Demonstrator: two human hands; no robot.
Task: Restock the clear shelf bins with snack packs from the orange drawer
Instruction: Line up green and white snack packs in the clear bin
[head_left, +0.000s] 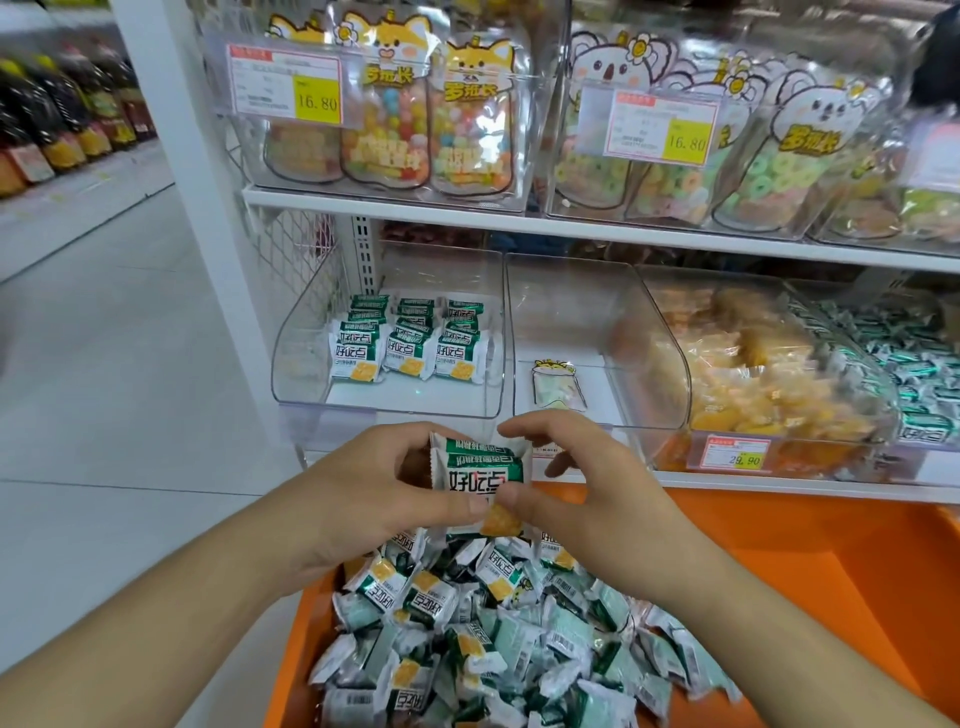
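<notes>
A small stack of green-and-white snack packs (480, 475) is held upright above the orange drawer (810, 566). My left hand (374, 483) grips the stack from the left, thumb on the front. My right hand (582, 483) pinches its right side, index finger curled over the top. Many more of these packs (467, 639) lie loose in the drawer. The clear bin (301, 364) at the left of the lower shelf holds three neat rows of the same packs (410, 343).
The neighbouring clear bin (592, 312) holds one small candy pouch (556, 384). Further right are bins of yellow snacks (748, 384) and green-wrapped sweets (909, 358). Upper-shelf bins (384, 104) hold candy bags. An aisle floor (104, 389) opens to the left.
</notes>
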